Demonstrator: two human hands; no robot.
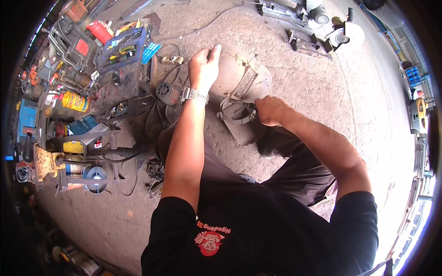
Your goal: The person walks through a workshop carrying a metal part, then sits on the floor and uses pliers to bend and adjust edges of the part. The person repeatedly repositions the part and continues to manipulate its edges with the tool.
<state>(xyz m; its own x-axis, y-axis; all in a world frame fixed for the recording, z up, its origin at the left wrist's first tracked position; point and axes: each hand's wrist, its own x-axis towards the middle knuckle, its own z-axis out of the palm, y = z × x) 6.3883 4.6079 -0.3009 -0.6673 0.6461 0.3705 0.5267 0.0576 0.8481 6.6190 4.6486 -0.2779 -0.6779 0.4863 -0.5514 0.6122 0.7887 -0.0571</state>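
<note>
Between my hands lies a dusty, rounded grey-brown metal hood [230, 69] with a slotted bracket [245, 83] across it. Just below it, nearer my legs, is a grey metal bracket [238, 114] with a curved bar on a flat plate. My left hand [203, 69] is closed beside the hood's left edge, thumb pointing away from me; what its fingers hold is hidden. At the hood's near right corner, my right hand [272, 111] is closed in a fist, back of the hand up. Whatever it grips is small or covered by the fingers.
On the left are a blue tray of tools [122, 48], a red bottle [99, 31], a yellow can [73, 101] and a wire spool [95, 178]. A cable [198, 30] crosses the concrete floor. Far right stands a cut-off saw [343, 39] beside metal frames [308, 43].
</note>
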